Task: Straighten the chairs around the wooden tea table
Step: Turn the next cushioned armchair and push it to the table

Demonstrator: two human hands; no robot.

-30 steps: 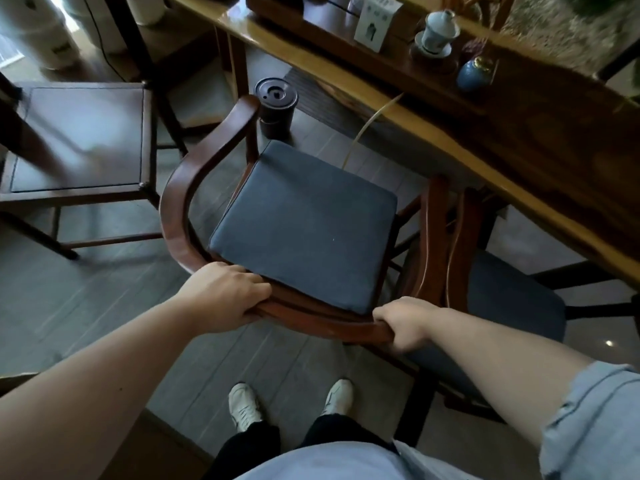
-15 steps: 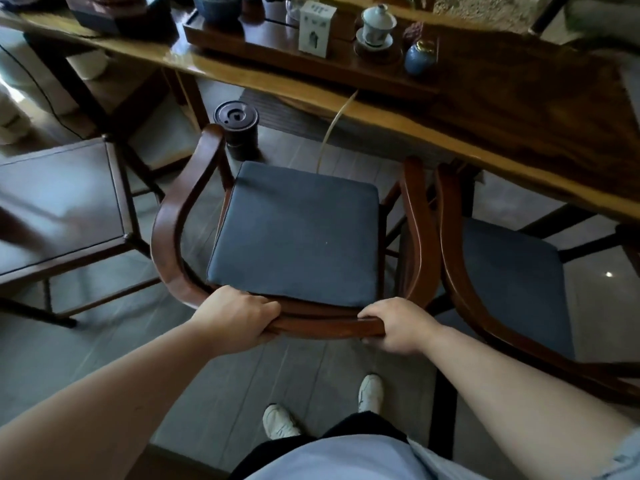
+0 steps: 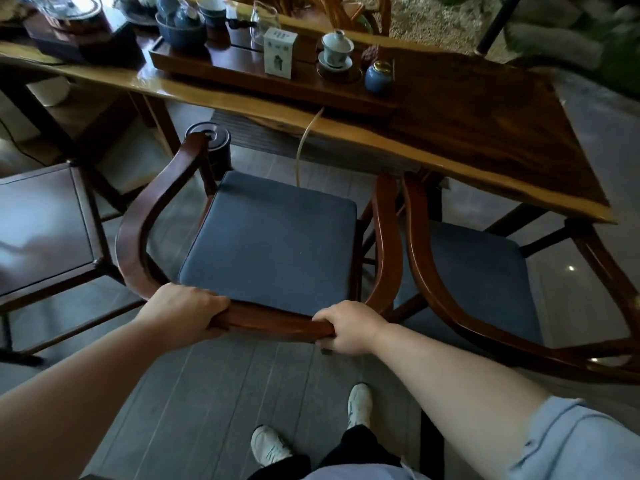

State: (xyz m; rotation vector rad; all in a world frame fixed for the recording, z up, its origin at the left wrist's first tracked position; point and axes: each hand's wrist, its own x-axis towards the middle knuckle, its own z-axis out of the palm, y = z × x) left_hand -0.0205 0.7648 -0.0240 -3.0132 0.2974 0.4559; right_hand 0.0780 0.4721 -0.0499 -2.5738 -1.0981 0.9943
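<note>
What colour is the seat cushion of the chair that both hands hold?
Dark blue-grey, plain. The seat cushion shows best in the head view.

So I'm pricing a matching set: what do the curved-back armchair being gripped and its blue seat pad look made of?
Curved-back armchair: dark reddish hardwood, apparently varnished, since its rail shows glossy highlights. Blue seat pad: matte woven-looking fabric, likely padded; its fibre can't be told.

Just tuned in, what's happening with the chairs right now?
A person stands behind the middle chair, the left hand and the right hand both gripping its curved back rail. It faces the wooden tea table, seat not yet tucked under. Its right arm sits very close to the neighbouring chair; a bare wooden stool stands on the left.
</note>
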